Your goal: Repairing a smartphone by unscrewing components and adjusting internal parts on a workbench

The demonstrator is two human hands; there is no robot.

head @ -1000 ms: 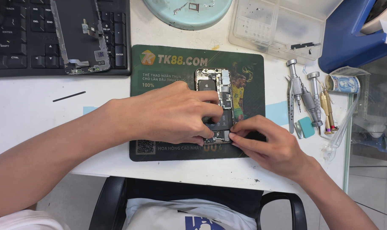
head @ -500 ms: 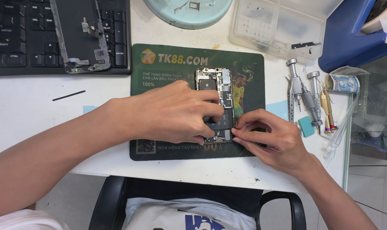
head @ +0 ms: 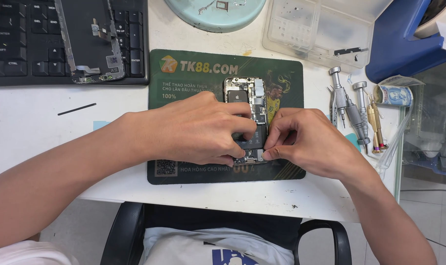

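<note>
Phone (head: 247, 105) opened on green mat (head: 193, 78), long axis pointing away from body. Left hand (head: 193, 130) pressing over lower half, fingers curled. Right hand (head: 306, 142) closer to bottom edge, fingertips (head: 268, 153) pinched there, perhaps on some small part.

The scene is brightly and evenly lit; soft shadows are cast under the hands (head: 262, 132); focus is sharp throughout.

detached phone screen (head: 88, 41) on keyboard (head: 17, 44)

left hand (head: 193, 130): fingers curled, palm down | right hand (head: 308, 142): fingers pinched
</note>
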